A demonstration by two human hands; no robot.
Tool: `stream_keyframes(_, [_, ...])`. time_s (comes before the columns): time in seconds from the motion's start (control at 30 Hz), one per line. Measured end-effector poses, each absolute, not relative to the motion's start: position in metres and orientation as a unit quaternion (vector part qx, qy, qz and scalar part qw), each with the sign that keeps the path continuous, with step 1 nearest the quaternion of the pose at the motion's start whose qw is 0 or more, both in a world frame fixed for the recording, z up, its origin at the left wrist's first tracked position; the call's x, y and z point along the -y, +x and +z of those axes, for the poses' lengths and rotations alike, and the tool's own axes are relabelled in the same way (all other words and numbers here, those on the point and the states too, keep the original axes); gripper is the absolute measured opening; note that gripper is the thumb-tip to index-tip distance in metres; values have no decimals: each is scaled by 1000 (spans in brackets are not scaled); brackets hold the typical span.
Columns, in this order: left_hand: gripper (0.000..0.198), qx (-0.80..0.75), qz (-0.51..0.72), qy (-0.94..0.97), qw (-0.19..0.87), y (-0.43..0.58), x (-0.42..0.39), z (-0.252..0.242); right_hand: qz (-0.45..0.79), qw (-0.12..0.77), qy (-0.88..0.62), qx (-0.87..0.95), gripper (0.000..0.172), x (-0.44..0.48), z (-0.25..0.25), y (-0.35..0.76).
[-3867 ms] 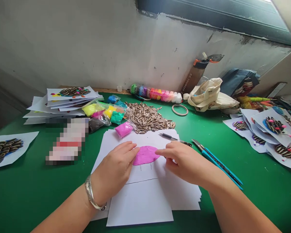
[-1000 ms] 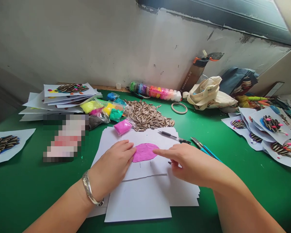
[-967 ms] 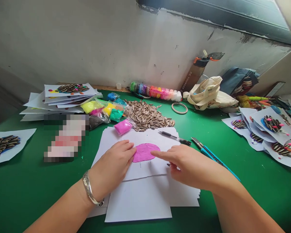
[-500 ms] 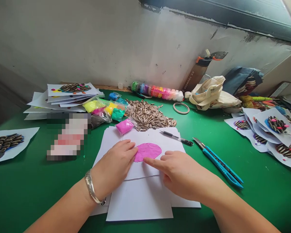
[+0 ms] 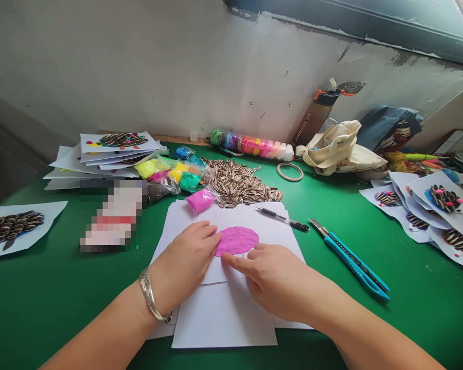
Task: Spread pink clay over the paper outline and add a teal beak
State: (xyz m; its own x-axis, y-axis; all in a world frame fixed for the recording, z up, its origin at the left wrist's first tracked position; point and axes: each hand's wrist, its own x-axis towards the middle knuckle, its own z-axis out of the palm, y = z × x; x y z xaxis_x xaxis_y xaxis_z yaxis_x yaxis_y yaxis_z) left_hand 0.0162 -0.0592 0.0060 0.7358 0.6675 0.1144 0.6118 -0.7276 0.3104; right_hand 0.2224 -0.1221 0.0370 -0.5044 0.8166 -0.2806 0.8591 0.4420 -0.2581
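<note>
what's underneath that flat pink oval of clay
The flat pink clay oval lies on a white paper sheet, with more white sheets beneath that. Any marks directly under the clay are covered, so I can't tell what's there.

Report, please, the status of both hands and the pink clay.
Left hand at pink clay, left edge. Right hand: forefinger at near edge. Pen, cutter off to right.

Green table (image 5: pixel 57 303), paper sheets (image 5: pixel 226 318), striped seeds (image 5: pixel 241 182), blue cutter (image 5: pixel 349 258)

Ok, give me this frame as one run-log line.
left hand: on paper, at pink clay | right hand: index finger at its lower edge | nearby: pen, blue cutter, sunflower seeds
</note>
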Motion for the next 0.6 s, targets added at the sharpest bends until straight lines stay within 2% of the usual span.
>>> stream_keyframes(0.23, [31, -346, 127, 921, 124, 16, 59, 4, -197, 22, 496, -846, 62, 121, 33, 224])
stream_keyframes(0.43, [33, -353, 110, 920, 127, 16, 60, 5, -194, 38, 505, -840, 59, 120, 32, 220])
stream_keyframes(0.6, [37, -353, 101, 922, 125, 14, 60, 4, -205, 22, 514, -833, 67, 119, 32, 222])
